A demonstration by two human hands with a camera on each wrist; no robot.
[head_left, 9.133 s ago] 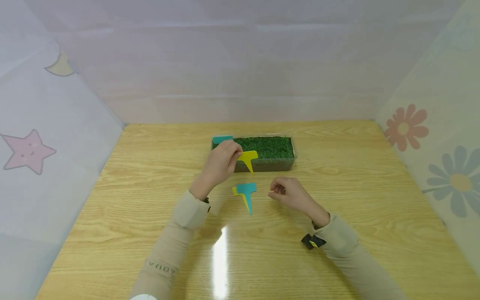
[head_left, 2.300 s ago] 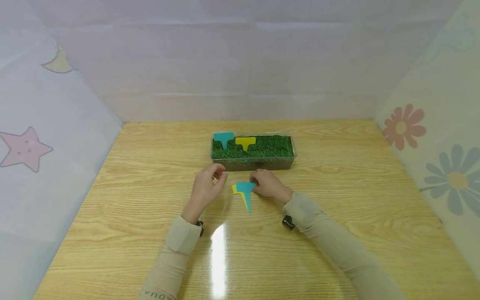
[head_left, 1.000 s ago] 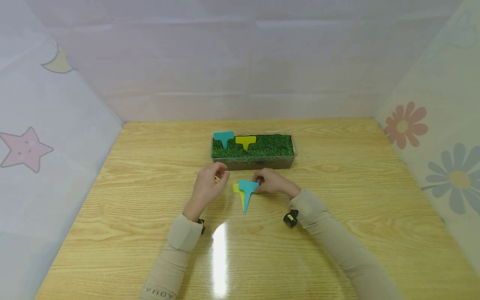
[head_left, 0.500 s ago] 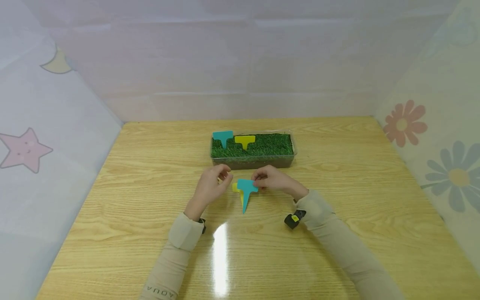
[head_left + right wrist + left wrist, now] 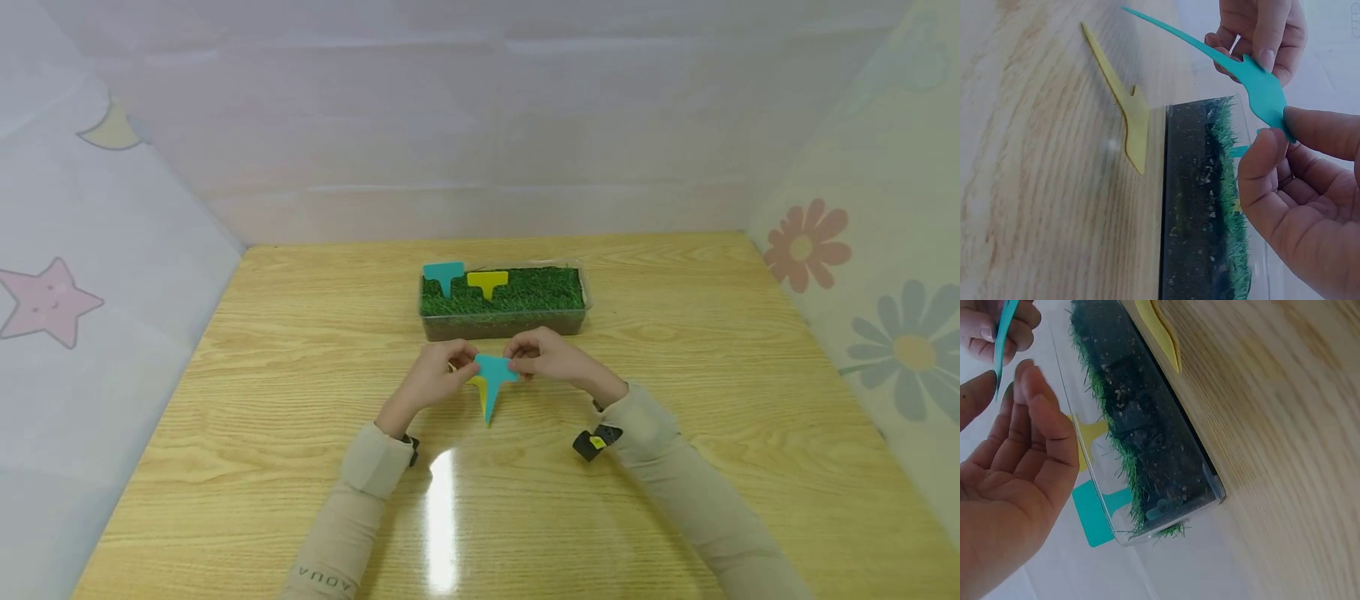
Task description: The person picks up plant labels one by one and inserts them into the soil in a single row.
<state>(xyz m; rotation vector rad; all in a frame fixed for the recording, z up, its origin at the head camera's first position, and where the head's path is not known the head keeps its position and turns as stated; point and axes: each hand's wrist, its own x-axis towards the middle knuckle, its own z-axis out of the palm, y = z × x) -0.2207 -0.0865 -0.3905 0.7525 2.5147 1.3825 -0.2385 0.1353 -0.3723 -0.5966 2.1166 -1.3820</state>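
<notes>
A blue T-shaped plant label (image 5: 495, 371) is held up over the table, its pointed stem downward. My right hand (image 5: 551, 358) pinches its right corner between thumb and fingers. My left hand (image 5: 442, 371) has thumb and fingers at its left corner; the right wrist view shows the left thumb against the label (image 5: 1266, 97). Beneath it a yellow plant label (image 5: 1135, 122) lies flat on the wood, partly covered in the head view. Just behind the hands, a clear planter box (image 5: 502, 326) of dark soil and grass bears an upright blue label (image 5: 444, 272) and yellow label (image 5: 487, 281).
The planter's grass (image 5: 543, 289) extends to the right of the two standing labels. Pale fabric walls with printed shapes enclose the wooden table (image 5: 675, 333) at the back and both sides. A light reflection shines on the tabletop near the front.
Since the earliest frame, a yellow label came to stand in the grass. More recently my right hand lifted the blue label off the yellow one, and my left hand moved right to its corner.
</notes>
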